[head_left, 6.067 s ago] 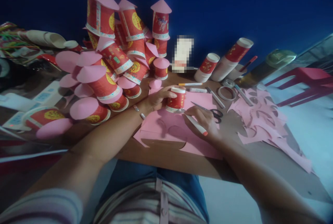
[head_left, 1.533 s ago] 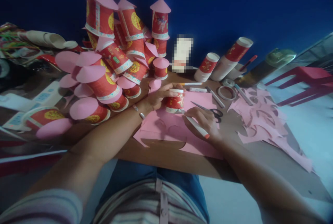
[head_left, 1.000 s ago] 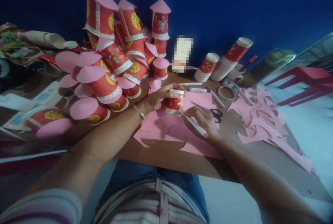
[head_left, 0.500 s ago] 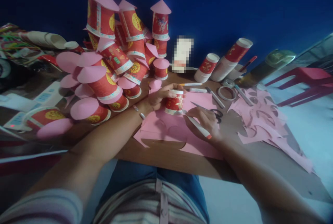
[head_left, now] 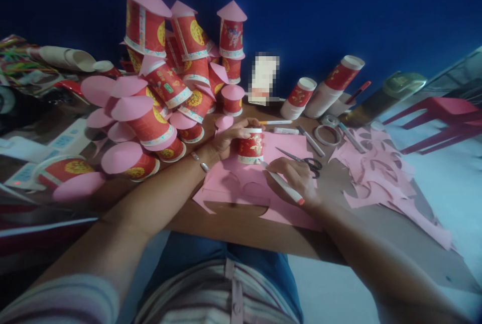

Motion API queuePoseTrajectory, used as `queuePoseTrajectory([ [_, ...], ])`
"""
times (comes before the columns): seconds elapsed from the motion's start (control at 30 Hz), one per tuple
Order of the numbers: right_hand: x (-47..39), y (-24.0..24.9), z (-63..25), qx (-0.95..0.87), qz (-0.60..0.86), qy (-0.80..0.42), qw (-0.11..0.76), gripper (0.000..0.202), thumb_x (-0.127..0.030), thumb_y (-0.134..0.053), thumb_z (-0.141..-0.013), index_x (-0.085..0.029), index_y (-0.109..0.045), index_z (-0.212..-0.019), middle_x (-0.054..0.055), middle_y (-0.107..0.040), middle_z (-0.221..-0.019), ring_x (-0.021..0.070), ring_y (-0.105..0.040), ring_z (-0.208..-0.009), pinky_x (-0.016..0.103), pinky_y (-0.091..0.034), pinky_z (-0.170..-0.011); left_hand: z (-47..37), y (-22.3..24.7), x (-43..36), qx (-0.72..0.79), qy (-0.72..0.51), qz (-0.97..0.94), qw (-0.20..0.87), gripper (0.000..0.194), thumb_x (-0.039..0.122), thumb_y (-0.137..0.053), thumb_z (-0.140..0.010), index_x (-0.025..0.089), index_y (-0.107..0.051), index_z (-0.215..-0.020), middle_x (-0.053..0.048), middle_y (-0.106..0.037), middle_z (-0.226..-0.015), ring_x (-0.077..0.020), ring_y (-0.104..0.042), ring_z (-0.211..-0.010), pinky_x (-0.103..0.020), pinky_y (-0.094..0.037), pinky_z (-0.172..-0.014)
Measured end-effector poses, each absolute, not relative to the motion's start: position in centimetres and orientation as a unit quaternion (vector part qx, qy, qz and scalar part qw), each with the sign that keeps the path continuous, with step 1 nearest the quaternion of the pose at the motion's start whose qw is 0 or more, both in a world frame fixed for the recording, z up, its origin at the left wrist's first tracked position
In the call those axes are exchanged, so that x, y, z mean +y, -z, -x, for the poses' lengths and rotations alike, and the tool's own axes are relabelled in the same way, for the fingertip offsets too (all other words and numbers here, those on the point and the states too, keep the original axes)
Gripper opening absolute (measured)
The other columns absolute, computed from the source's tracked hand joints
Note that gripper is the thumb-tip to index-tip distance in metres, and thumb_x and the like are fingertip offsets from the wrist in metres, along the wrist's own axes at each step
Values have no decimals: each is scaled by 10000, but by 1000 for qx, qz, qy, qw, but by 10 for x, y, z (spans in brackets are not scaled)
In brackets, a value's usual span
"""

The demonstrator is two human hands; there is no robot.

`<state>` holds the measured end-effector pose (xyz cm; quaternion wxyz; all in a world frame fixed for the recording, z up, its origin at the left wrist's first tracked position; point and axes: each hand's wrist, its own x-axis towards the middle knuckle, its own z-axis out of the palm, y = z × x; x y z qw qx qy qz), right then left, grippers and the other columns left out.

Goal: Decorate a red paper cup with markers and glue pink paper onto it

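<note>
A red paper cup (head_left: pixel 251 146) stands upside down or upright, I cannot tell which, on pink paper (head_left: pixel 222 182) at the middle of the table. My left hand (head_left: pixel 230 139) is wrapped round its left and back side. Between the fingers of my right hand (head_left: pixel 293 176) is a white marker (head_left: pixel 284 186) with an orange end, its tip close to the cup's lower right edge. Black-handled scissors (head_left: pixel 311 164) lie just beyond my right hand, on the pink paper.
Red cups with pink cone tops (head_left: pixel 146 25) are piled at the left. Stacked cups (head_left: pixel 326 94) lean at the back right, near a tape roll (head_left: pixel 327 134) and pens. Pink paper scraps (head_left: pixel 380 173) cover the right side. A red stool (head_left: pixel 448 110) stands beyond.
My right hand and the marker have shifted slightly left. The cup has moved a little left and looks slightly turned in my left hand.
</note>
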<state>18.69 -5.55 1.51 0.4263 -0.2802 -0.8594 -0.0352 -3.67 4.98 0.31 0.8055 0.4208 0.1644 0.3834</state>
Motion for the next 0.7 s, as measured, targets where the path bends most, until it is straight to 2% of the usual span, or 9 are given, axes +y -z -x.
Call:
queuePoseTrajectory([
  [0.27,-54,-20,-182,-880,236,0,413,129,-103,-650,-1020,-221,-598,-1027,-9,-702,-772,124,-655,-623,247,-482,-548,36,-1,54,160,-393,-415,805,466,200,-818,-688,203,-659,-1125,-57,-737,-1165,-196,-711,-964,-335,-535,-863],
  [0.4,-53,-20,-179,-893,216,-24,394,116,-112,-627,-1027,-225,-598,-1033,14,-727,-807,147,-683,-684,269,-541,-627,34,-4,51,170,-383,-428,801,513,232,-873,-684,212,-659,-1150,-52,-731,-1167,-189,-697,-978,-332,-523,-859],
  [0.53,-53,-18,-178,-900,211,-33,380,102,-123,-610,-1041,-223,-591,-1034,28,-723,-817,170,-694,-721,291,-570,-662,33,-9,46,201,-375,-457,781,515,273,-924,-706,202,-653,-1138,-37,-714,-1046,-167,-671,-889,-310,-508,-802],
  [0.7,-53,-17,-179,-902,204,-34,378,83,-141,-593,-1062,-224,-586,-1053,28,-724,-835,173,-703,-742,299,-594,-683,32,-10,46,215,-363,-459,782,532,218,-933,-693,210,-631,-1132,2,-685,-963,-139,-653,-813,-296,-494,-771],
])
